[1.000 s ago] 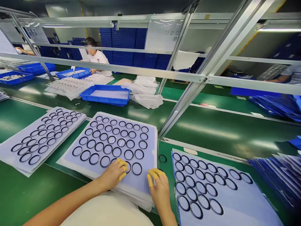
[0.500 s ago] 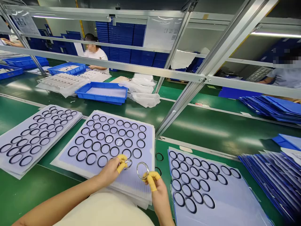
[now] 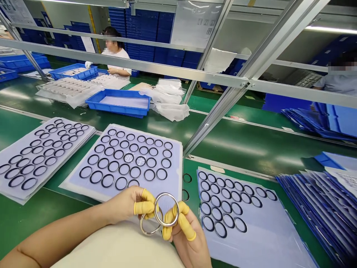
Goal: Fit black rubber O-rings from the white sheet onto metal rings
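Green surface (image 3: pixel 245 145), long, running under an aluminium frame (image 3: pixel 223 108). Three pale sheets of dark rings lie on it; the middle sheet (image 3: pixel 174 184) sits just ahead of the hands. Up close to the body, left hand (image 3: pixel 125 204) and right hand (image 3: pixel 192 242) each pinch one metal ring; the right ring (image 3: pixel 166 194) overlaps the left ring (image 3: pixel 148 234). Yellow-capped fingers (image 3: pixel 143 207) clenched on the rims. Rings look light, stiff, slick; judged best held pinched across the rim.
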Demonstrator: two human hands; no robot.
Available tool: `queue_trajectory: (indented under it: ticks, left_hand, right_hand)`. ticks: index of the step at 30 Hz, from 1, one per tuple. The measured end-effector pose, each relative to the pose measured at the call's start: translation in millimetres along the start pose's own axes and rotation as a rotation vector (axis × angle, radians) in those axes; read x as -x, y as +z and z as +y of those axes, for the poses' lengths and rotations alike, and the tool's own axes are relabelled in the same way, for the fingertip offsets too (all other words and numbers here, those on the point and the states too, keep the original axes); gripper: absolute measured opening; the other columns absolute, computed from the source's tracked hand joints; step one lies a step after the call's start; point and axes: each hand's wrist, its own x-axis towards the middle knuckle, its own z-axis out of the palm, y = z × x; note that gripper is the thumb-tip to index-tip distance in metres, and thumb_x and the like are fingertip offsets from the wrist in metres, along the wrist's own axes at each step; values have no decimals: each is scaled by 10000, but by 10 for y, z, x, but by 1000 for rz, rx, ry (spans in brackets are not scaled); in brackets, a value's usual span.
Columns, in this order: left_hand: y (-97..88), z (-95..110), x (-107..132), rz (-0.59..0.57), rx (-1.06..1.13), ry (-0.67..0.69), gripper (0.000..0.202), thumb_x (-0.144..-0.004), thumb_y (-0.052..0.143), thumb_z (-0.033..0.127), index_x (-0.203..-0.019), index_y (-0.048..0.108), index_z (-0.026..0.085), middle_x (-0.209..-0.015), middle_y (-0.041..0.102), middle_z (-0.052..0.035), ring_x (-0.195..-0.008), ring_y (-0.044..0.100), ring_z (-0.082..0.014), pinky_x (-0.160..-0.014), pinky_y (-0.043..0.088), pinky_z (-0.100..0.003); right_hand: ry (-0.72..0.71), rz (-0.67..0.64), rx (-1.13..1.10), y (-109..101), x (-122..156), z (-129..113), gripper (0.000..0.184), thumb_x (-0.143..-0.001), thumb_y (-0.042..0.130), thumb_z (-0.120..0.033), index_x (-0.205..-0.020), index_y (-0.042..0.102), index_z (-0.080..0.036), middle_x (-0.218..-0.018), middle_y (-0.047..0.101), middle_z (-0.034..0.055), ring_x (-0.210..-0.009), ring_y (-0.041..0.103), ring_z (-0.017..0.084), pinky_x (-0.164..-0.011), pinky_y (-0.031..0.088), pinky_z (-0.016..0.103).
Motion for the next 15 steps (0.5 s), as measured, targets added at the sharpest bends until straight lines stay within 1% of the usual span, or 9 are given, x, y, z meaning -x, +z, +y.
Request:
queue_trajectory:
  ticks: [4, 8, 15]
  left_hand:
    - [9, -22, 27, -12, 42, -2, 418, -706, 714, 524, -671, 586, 127, -616, 540, 15, -552, 442, -77, -553, 379, -203]
    - [27, -30, 73, -7, 51, 26, 400, -714, 718, 503, -667, 591, 126, -627, 562, 6, -565, 456, -82, -567, 380, -205]
    - [47, -31, 115, 6, 100, 42, 413, -691, 737, 515, -666, 595, 128, -618, 561, 14, -560, 454, -77, -568, 368, -203]
  right_hand:
    - [-14, -24, -2, 9, 23, 24, 212, -859, 625, -409, -794, 621, -207, -574, 604, -5, -507, 540, 139, -550, 460, 266]
    - [-20, -34, -9, 27, 40, 36, 203, -866, 618, -400, -806, 619, -207, -590, 621, 0, -518, 557, 140, -571, 477, 276]
    - [-25, -55, -4, 63, 59, 48, 208, -862, 625, -409, -827, 641, -205, -585, 615, -4, -514, 551, 132, -569, 461, 274]
